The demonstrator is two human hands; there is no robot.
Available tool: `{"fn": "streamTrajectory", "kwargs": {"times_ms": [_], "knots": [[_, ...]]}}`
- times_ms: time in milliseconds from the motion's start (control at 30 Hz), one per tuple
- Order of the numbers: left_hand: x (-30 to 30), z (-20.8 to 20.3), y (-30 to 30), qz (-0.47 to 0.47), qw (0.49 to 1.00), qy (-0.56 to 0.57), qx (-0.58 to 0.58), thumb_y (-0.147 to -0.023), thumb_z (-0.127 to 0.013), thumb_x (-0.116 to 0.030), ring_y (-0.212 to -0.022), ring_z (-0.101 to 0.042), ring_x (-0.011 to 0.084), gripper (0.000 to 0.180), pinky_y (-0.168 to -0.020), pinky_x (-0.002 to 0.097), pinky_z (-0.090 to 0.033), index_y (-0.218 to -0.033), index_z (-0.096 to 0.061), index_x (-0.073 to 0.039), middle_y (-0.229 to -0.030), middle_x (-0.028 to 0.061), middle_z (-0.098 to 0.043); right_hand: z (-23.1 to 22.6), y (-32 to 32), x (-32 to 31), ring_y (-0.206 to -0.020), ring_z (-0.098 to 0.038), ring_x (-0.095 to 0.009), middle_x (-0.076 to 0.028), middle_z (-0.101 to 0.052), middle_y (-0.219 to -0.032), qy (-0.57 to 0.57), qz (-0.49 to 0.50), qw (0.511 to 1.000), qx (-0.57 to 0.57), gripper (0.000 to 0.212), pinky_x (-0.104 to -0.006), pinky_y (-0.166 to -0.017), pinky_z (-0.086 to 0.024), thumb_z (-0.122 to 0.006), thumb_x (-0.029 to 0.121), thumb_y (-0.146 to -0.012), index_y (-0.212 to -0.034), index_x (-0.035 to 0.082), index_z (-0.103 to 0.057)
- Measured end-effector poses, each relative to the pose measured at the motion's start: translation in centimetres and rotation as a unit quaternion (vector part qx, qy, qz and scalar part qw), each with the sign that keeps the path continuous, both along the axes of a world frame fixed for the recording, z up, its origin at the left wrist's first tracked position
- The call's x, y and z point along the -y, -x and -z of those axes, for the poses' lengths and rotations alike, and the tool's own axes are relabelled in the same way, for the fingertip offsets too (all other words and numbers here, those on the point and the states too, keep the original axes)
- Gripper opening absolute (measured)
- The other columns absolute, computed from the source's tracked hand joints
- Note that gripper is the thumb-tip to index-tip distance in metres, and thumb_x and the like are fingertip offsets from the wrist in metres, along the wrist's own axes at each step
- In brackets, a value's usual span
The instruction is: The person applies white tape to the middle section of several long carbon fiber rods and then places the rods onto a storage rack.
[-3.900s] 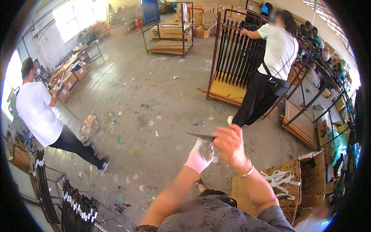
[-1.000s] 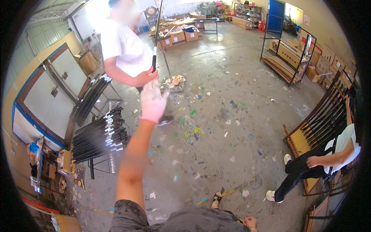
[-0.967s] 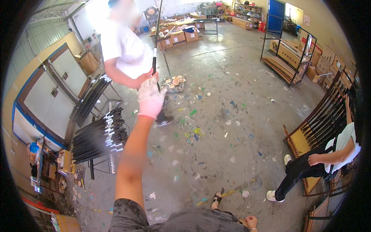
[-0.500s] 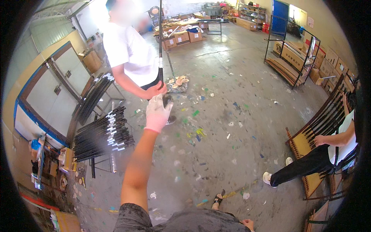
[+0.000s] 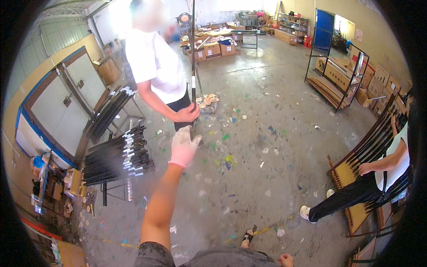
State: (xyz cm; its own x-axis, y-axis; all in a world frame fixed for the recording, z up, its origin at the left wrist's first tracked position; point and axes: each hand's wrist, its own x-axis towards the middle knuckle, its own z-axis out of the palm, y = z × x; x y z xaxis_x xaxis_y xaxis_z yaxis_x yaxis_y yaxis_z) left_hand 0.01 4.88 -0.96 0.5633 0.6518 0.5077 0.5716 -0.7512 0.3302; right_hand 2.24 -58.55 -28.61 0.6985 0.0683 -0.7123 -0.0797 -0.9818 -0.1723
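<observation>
Your left grip [image 5: 184, 146], spread and empty, is just below a co-worker's hand [image 5: 187, 114] holding the rod [image 5: 193, 64] upright; if that hand slips, the rod could fall. Whether your right grip [image 5: 285, 260] holds anything can't be told.

White glare flared at upper left, washing out a white shirt [image 5: 153, 62]! Sheen lit the floor [image 5: 251, 66]; edges bowed toward black corners.

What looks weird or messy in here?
The floor looks messy: colored and whitish spots are scattered over it; I can't tell if they're paint or scraps. Oddly, the left hand wears a glove; the right hand looks bare.
</observation>
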Motion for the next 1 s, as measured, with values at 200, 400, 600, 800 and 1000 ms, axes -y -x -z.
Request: {"fn": "streamTrajectory", "kwargs": {"times_ms": [200,400,600,800,1000], "knots": [[0.3,0.4,0.7,0.022,0.999,0.016,0.028,-0.079,-0.063,-0.032,-0.102,-0.054,0.0354,0.049,-0.087,0.0423,-0.042,-0.113,-0.052,0.003,-0.106,0.0200,-0.057,-6.7,1.0,-3.4,-0.102,-0.058,-0.032,-0.018,-0.061,-0.113,-0.044,0.089,0.994,-0.051,0.038,-0.0449,-0.086,-0.046,-0.053,0.027,-0.089,-0.117,0.002,-0.057],[0.6,0.9,0.7,0.010,0.999,0.039,0.009,-0.080,-0.062,-0.033,-0.104,-0.053,0.0341,0.051,-0.089,0.0414,-0.042,-0.116,-0.051,0.002,-0.109,0.0189,-0.056,-3.0,1.3,-1.4,-0.102,-0.057,-0.031,-0.019,-0.060,-0.114,-0.050,0.089,0.993,-0.058,0.038,-0.0446,-0.086,-0.046,-0.052,0.025,-0.090,-0.119,0.001,-0.055],[0.3,1.7,0.6,0.002,0.999,0.051,0.001,-0.081,-0.061,-0.034,-0.106,-0.052,0.0334,0.052,-0.091,0.0409,-0.041,-0.118,-0.051,0.001,-0.112,0.0182,-0.056,-1.0,1.3,-0.4,-0.103,-0.057,-0.031,-0.019,-0.059,-0.115,-0.067,0.097,0.991,-0.059,0.038,-0.0443,-0.086,-0.046,-0.051,0.024,-0.091,-0.121,0.001,-0.053],[0.4,1.9,1.0,0.020,0.999,0.030,0.020,-0.081,-0.062,-0.034,-0.108,-0.052,0.0333,0.053,-0.092,0.0408,-0.041,-0.119,-0.050,0.001,-0.113,0.0183,-0.055,1.3,1.1,0.7,-0.104,-0.057,-0.031,-0.019,-0.059,-0.116,-0.086,0.102,0.989,-0.057,0.039,-0.0440,-0.086,-0.046,-0.050,0.023,-0.092,-0.123,0.000,-0.052],[1.9,-0.6,1.4,0.011,1.000,0.006,0.023,-0.075,-0.068,-0.027,-0.107,-0.051,0.0337,0.051,-0.091,0.0415,-0.041,-0.115,-0.051,0.001,-0.112,0.0194,-0.055,0.4,2.3,1.4,-0.108,-0.055,-0.032,-0.019,-0.056,-0.120,-0.098,0.127,0.986,-0.034,0.041,-0.0443,-0.089,-0.045,-0.049,0.023,-0.093,-0.126,0.000,-0.049]]}}
